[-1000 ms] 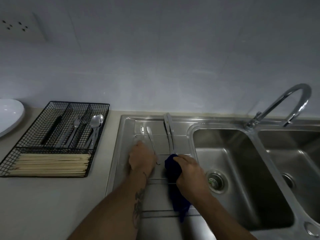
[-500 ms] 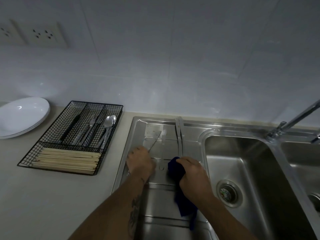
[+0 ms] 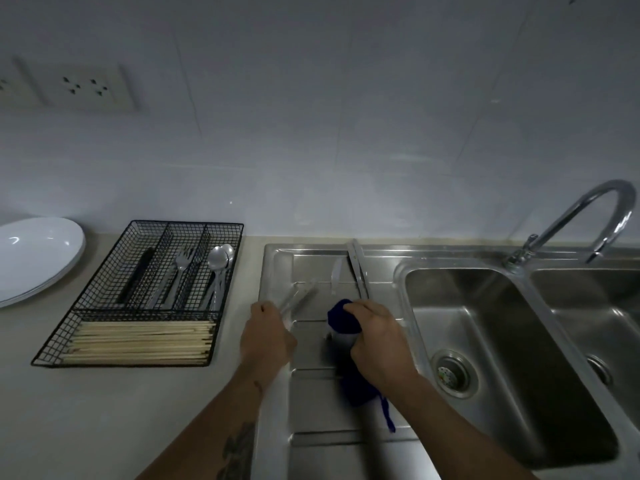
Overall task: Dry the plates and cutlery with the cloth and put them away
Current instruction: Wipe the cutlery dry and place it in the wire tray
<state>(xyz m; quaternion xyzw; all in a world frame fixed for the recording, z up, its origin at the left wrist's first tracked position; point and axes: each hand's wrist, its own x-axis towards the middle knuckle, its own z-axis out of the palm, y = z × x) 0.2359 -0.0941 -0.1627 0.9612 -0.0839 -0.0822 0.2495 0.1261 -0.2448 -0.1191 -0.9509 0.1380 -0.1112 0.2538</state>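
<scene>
Much looks done: plates [image 3: 33,258] stacked at the table's left edge, forks and spoons in the wire tray [image 3: 145,292], while the left hand [image 3: 266,336] pinches blurred cutlery [image 3: 299,299] on the drainboard [image 3: 311,393] and the right hand [image 3: 375,336] clutches the blue cloth [image 3: 343,320], tongs [image 3: 358,268] left.

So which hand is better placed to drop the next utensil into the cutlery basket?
Left. The left hand already grips a blurred utensil and is nearer the cutlery basket; the right hand is busy holding the cloth.
</scene>
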